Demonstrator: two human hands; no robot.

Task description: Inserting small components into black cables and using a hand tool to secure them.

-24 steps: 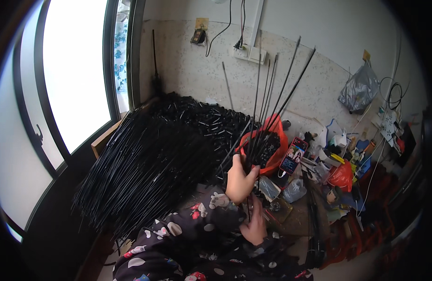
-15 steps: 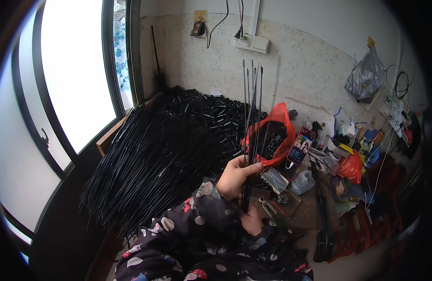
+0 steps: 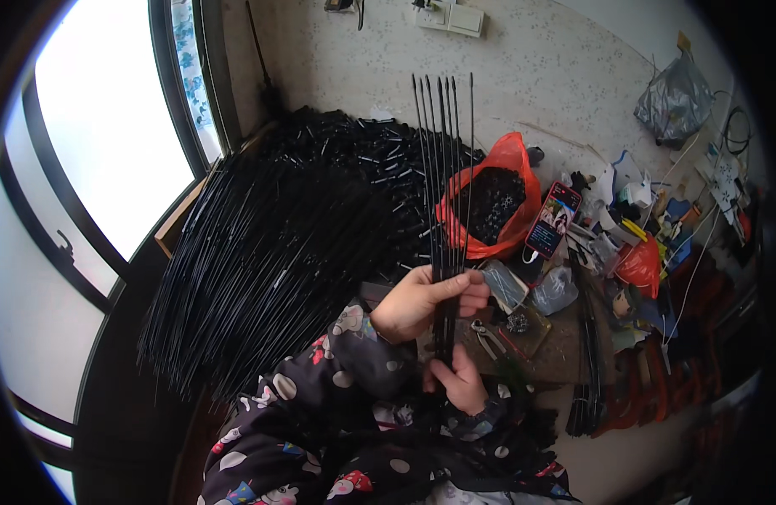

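Several thin black rods (image 3: pixel 443 185) stand upright in front of me, their upper ends fanned slightly apart. My left hand (image 3: pixel 413 301) is closed around their middle, thumb across the front and fingers behind. Below it, my right hand (image 3: pixel 462 384) grips the lower ends of the same bundle. A large heap of similar black rods (image 3: pixel 236 278) slopes to the left. Behind the held bundle lies a pile of short black cylindrical parts (image 3: pixel 392 156). An open red plastic bag (image 3: pixel 514 156) with small dark pieces inside sits just right of the rods.
A lit phone (image 3: pixel 555 220) leans beside the bag, cable attached. Pliers (image 3: pixel 489 338) and a clear plastic bag (image 3: pixel 555 290) lie on the small worktable (image 3: pixel 565 358). Clutter with another red bag (image 3: pixel 640 265) fills the right. More black rods (image 3: pixel 584 370) rest against the table. A window (image 3: pixel 114 126) stands left.
The rods have spread from a tight, uneven cluster into an even fan. My left hand's fingers have loosened outward, and my right hand shows more fully. The view has tipped downward.
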